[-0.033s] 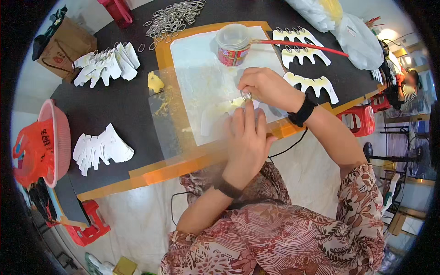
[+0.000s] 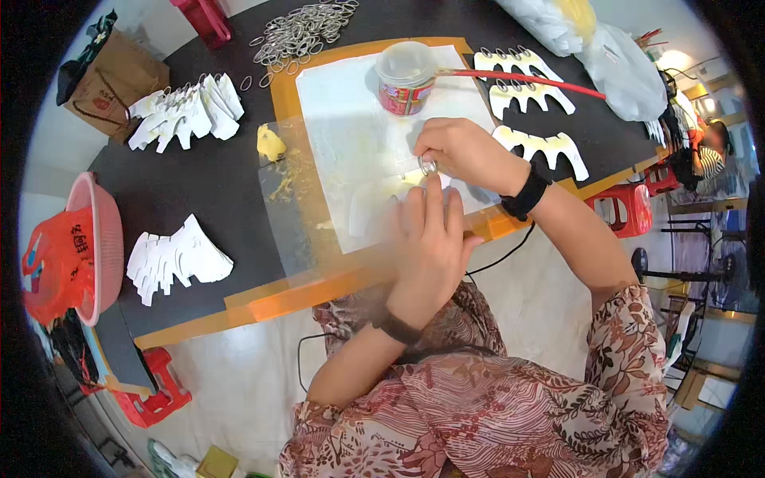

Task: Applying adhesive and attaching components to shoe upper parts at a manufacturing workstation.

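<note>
At a dark table (image 2: 187, 183) edged with orange-brown tape (image 2: 275, 305), set over a pale floor (image 2: 239, 374), sits in a patterned garment (image 2: 478, 414) with both bare hands near the middle. Has at far left a pink basket (image 2: 107, 247) with a red bag (image 2: 60, 259) in it, and above that a brown paper bag (image 2: 119, 84). Next shows an overlapping fan of white cut-outs (image 2: 223, 111) with metal rings along the upper edges, then, nearer the front, a plain white stack (image 2: 191, 255). Shows under the table on this side a red stool (image 2: 171, 390). Moving right, includes a yellow lump (image 2: 271, 143) beside yellow smears, and at the back a heap of metal rings (image 2: 307, 33).

Keeps the left hand (image 2: 430, 247) open, fingers outstretched over a yellow-coated white piece (image 2: 371, 209) lying low on the white sheet (image 2: 339, 103). Has a labelled jar (image 2: 404, 95) farther back on the same sheet. Pinches a single metal ring (image 2: 429, 166) between thumb and fingers of the right hand (image 2: 470, 151), just over the piece's upper edge and close to a left fingertip; cannot tell about contact there. Wears a black band on each wrist.

Farther right, has a red stick (image 2: 518, 77) reaching from the jar across yellow-edged cut-outs (image 2: 550, 151), some bearing rings, then a pale plastic bag (image 2: 625, 72) and another red stool (image 2: 633, 211).
</note>
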The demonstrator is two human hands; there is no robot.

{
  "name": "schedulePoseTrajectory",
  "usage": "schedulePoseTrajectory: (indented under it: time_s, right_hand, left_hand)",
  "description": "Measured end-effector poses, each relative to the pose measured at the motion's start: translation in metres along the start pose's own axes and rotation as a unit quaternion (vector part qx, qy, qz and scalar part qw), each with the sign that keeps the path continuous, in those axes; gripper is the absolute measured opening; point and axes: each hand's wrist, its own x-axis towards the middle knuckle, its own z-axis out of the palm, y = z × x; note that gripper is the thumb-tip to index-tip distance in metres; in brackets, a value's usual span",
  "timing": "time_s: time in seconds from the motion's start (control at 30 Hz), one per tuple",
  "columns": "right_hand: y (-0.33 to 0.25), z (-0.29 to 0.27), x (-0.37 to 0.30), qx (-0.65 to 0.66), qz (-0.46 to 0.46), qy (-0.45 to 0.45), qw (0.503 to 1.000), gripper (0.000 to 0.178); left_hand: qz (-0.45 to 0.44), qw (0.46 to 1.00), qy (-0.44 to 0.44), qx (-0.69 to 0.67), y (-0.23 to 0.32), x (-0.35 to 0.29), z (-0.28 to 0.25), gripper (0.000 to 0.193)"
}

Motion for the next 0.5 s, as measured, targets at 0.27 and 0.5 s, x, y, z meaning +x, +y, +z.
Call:
schedulePoseTrajectory:
  time_s: [0.27, 0.5]
  right_hand:
    - [-0.0004, -0.0020, 0.0012, 0.017, 0.018, 0.003, 1.000, 0.010]
    - [-0.0016, -0.0005, 0.0001, 0.008, 0.025, 0.003, 1.000, 0.009]
  left_hand:
    - [0.000, 0.999, 0.009, 0.042, -0.0005, 0.0035, 0.0009, 0.065]
    - [-0.012, 0.998, 0.005, 0.062, -0.0010, 0.0051, 0.0013, 0.067]
